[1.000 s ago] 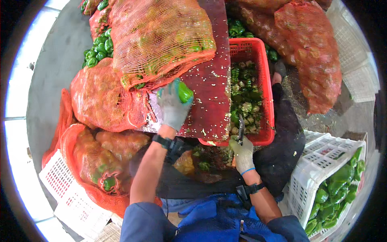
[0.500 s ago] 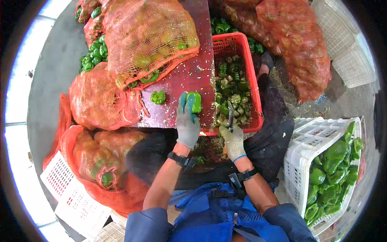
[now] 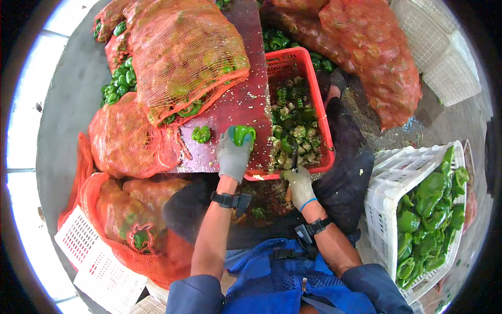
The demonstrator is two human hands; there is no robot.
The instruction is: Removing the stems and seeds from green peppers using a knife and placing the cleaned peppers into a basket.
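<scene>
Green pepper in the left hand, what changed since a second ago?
The green bell pepper in the grey-gloved left hand moved right across the dark-red tabletop, toward the red plastic crate. A smaller green pepper now shows beside that hand; I can't tell if it was let go. The left grip stayed on its pepper; the cream-gloved right hand kept its dark curved knife over the crate.

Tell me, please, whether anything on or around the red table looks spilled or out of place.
Yes: many small pale seed-like bits lie scattered loose across the red tabletop, outside the red basket. They look like spillage because nothing contains them.
</scene>
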